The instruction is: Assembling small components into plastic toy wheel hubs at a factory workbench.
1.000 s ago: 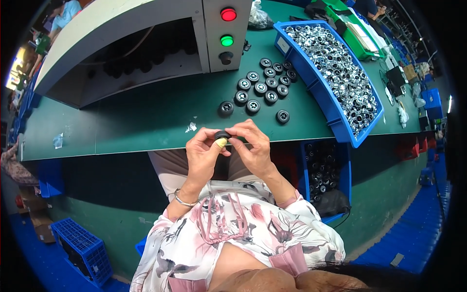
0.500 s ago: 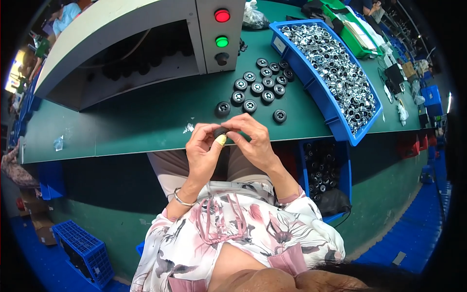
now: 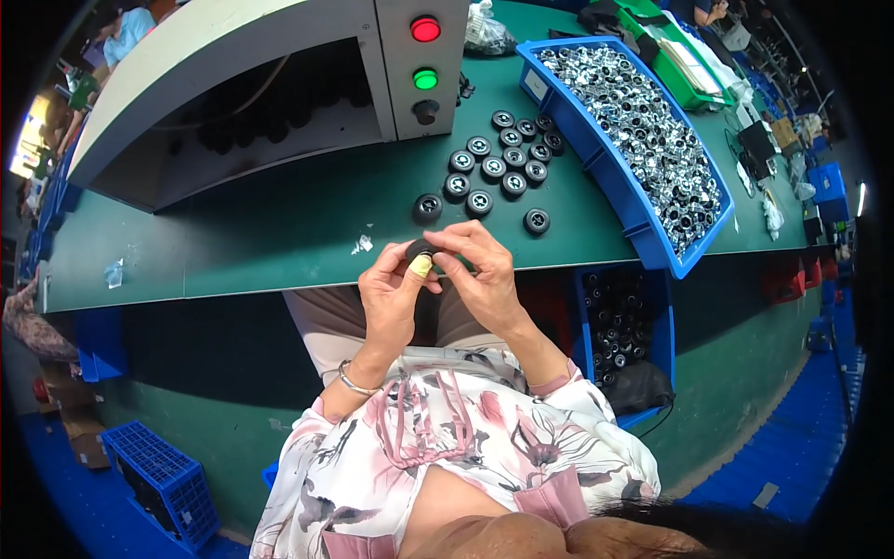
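Narrowly pinched by the left hand [image 3: 387, 296], a black wheel [image 3: 418, 249], also gripped at its edge by the right hand [image 3: 487, 279].

1. The wheel [image 3: 416, 249] near the centre looks like black rubber, matt.
2. The bench [image 3: 307, 233] has a smooth green surface, slightly glossy.
3. At upper right, the bin [image 3: 641, 224] is blue plastic; the small parts [image 3: 643, 130] inside are shiny like chrome.
4. The machine housing [image 3: 186, 61] at upper left seems painted metal, smooth.
5. The bracelet [image 3: 352, 382] is polished metal; the blouse [image 3: 512, 410] is soft cloth.
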Demonstrator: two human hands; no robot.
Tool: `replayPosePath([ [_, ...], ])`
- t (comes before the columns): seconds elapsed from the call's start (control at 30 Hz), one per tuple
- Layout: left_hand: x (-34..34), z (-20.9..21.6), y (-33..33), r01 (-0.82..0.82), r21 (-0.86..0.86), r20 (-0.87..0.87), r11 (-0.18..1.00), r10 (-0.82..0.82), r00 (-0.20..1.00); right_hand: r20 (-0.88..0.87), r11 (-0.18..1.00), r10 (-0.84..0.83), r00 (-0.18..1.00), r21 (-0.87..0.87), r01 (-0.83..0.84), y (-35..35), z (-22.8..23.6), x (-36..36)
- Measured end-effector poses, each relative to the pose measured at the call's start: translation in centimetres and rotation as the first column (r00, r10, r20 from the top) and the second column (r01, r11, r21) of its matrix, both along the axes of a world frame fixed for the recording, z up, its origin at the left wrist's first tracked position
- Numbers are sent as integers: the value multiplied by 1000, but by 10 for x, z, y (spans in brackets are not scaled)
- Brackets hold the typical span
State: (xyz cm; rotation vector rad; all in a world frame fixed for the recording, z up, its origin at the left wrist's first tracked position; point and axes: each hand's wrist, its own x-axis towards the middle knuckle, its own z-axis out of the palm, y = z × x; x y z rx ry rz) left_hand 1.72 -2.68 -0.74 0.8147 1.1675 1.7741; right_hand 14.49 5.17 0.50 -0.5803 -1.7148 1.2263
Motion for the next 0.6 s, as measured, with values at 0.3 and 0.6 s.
replayPosePath([
  [0.3, -4, 1, -2, 41, 16, 29, 999, -41, 999, -22, 1000, 3, 1000, 11, -3, -4, -6, 1],
  [0.6, -10, 7, -2, 182, 6, 320, 983, -174, 931, -55, 969, 109, 993, -216, -118, 4, -1, 9],
])
